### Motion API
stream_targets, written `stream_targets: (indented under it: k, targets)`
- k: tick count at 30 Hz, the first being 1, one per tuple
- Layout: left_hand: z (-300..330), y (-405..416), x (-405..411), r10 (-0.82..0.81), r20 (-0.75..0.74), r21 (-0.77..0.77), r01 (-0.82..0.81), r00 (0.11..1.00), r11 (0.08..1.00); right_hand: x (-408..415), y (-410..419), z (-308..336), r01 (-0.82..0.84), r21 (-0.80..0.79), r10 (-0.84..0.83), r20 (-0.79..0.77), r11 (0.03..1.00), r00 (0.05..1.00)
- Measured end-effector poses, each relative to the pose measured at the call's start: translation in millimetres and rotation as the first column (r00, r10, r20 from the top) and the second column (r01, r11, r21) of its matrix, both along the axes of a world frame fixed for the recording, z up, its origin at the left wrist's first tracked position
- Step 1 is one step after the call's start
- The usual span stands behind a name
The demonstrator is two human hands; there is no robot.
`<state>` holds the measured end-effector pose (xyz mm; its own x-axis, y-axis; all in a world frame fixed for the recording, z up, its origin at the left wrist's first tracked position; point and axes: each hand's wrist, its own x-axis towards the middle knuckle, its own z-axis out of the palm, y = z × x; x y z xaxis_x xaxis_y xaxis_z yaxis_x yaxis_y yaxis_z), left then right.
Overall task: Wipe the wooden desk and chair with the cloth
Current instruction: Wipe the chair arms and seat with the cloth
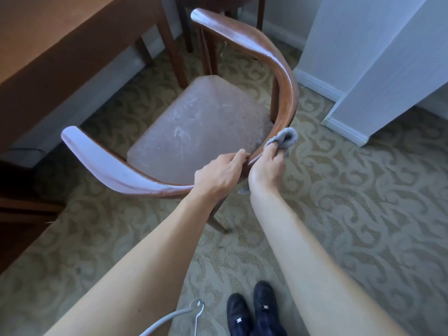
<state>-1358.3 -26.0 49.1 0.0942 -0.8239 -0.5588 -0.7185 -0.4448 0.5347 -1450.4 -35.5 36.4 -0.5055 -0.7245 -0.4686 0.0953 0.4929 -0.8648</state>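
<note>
Patterned beige carpet [351,214] across the lower and right frame; white wall corner with baseboard [344,128] at upper right; dark shoes [252,314] at bottom centre, beside a pale cable and wire hook [194,309] at the bottom edge. Wooden desk [60,44] filling the upper left, its legs down to the carpet just behind the chair; a second piece of wooden furniture [218,0] cropped at top centre; dark wooden furniture [21,214] at the left edge. Wooden chair [286,93] at frame centre, open front turned toward the desk at upper left, curved back rail sweeping from the armrest at centre left, round under the hands, up to the armrest at top centre; long axis of the rail running lower left to upper right. Pinkish upholstered seat [198,127] inside the curve, marked with pale streaks. Left hand [218,175] at centre, fingers curled together over the top of the back rail, gripping it. Right hand [266,170] just beside it, touching or nearly so, fingers bent around a bunched grey cloth [287,138], pressed against the outer face of the rail at centre right. Both bare forearms reaching up from the bottom edge, partly hiding the rear chair leg [218,221] and the lower rail.
</note>
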Motion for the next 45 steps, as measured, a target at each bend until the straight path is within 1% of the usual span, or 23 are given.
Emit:
stream_targets:
  k: [2, 3, 4, 6, 9, 12, 13, 14, 17, 20, 22, 23, 25, 26, 28, 29, 32, 36, 37, 40, 41, 43, 45]
  targets:
    - [3, -1, 0, 0.002, -0.023, 0.020, -0.001, 1.000, 1.000, 9, 13, -1, -0.003, 0.017, 0.004, -0.048, 1.000, 0.999]
    - [5, -1, 1, 0.004, -0.037, 0.025, -0.003, 0.999, 1.000, 15, 20, -2, -0.001, 0.003, 0.001, -0.042, 1.000, 0.999]
    - [7, -1, 2, 0.002, -0.053, 0.028, -0.001, 0.999, 1.000, 22, 27, -3, 0.020, -0.017, -0.020, 0.017, 1.000, 1.000]
    - [8, -2, 3, -0.006, -0.091, 0.044, 0.011, 0.996, 0.999, 32, 40, -6, 0.035, -0.046, -0.026, 0.194, 0.998, 0.981]
    - [9, -3, 7, -0.021, -0.131, 0.071, 0.031, 0.991, 0.997, 47, 58, -11, -0.028, -0.059, 0.042, 0.261, 0.998, 0.964]
    - [9, -4, 11, -0.038, -0.190, 0.077, 0.054, 0.981, 0.996, 67, 70, -12, 0.002, -0.020, 0.007, 0.465, 1.000, 0.885]
    - [7, -3, 13, -0.047, -0.214, 0.073, 0.064, 0.976, 0.995, 72, 74, -16, 0.002, 0.000, -0.002, 0.476, 1.000, 0.880]
    - [6, -2, 14, -0.054, -0.242, 0.060, 0.070, 0.969, 0.996, 76, 77, -16, -0.004, 0.014, -0.003, 0.457, 1.000, 0.889]
    - [8, 0, 21, -0.062, -0.333, -0.012, 0.062, 0.941, 0.998, 80, 76, -18, -0.026, 0.052, 0.010, 0.281, 0.998, 0.960]
    - [9, 2, 32, -0.068, -0.371, -0.029, 0.062, 0.926, 0.998, 78, 66, -15, 0.027, 0.070, -0.041, 0.197, 0.997, 0.980]
    - [11, 4, 41, -0.145, -0.332, -0.048, 0.137, 0.932, 0.989, 74, 59, -12, 0.001, 0.079, -0.008, 0.096, 0.997, 0.995]
    - [12, 4, 48, -0.190, -0.288, -0.070, 0.177, 0.939, 0.982, 72, 55, -10, 0.009, 0.080, -0.014, 0.072, 0.997, 0.997]
    - [14, 5, 65, -0.256, -0.177, -0.117, 0.238, 0.950, 0.964, 66, 49, -9, 0.081, 0.057, -0.084, 0.057, 0.995, 0.995]
    - [13, 5, 76, -0.288, -0.115, -0.132, 0.272, 0.951, 0.953, 64, 46, -9, 0.113, 0.037, -0.114, 0.022, 0.993, 0.993]
    - [8, 5, 95, -0.342, -0.017, -0.127, 0.337, 0.940, 0.933, 63, 41, -8, 0.131, 0.024, -0.130, -0.057, 0.991, 0.990]
    - [3, 7, 102, -0.362, 0.017, -0.111, 0.362, 0.932, 0.926, 64, 40, -9, 0.145, 0.023, -0.143, -0.068, 0.989, 0.987]
    - [-13, 13, 115, -0.419, 0.083, -0.080, 0.426, 0.904, 0.901, 70, 39, -9, 0.197, 0.023, -0.195, -0.047, 0.980, 0.980]
    - [-29, 22, 119, -0.387, 0.134, -0.142, 0.404, 0.912, 0.904, 80, 41, -13, 0.244, 0.017, -0.243, -0.050, 0.970, 0.969]
    - [-31, 21, 119, -0.387, 0.153, -0.143, 0.408, 0.909, 0.902, 84, 42, -14, 0.251, 0.010, -0.251, -0.020, 0.968, 0.968]
    - [-35, 22, 116, -0.398, 0.219, -0.147, 0.433, 0.891, 0.889, 94, 50, -24, 0.302, 0.006, -0.298, 0.177, 0.953, 0.938]
    - [-35, 22, 116, -0.405, 0.231, -0.142, 0.443, 0.885, 0.885, 97, 53, -25, 0.317, 0.012, -0.312, 0.218, 0.948, 0.925]
    - [-34, 23, 116, -0.416, 0.241, -0.117, 0.451, 0.877, 0.885, 103, 60, -24, 0.321, -0.013, -0.311, 0.210, 0.947, 0.927]
    - [-32, 22, 115, -0.409, 0.247, -0.104, 0.444, 0.879, 0.890, 112, 64, -16, 0.281, -0.010, -0.275, 0.184, 0.960, 0.944]
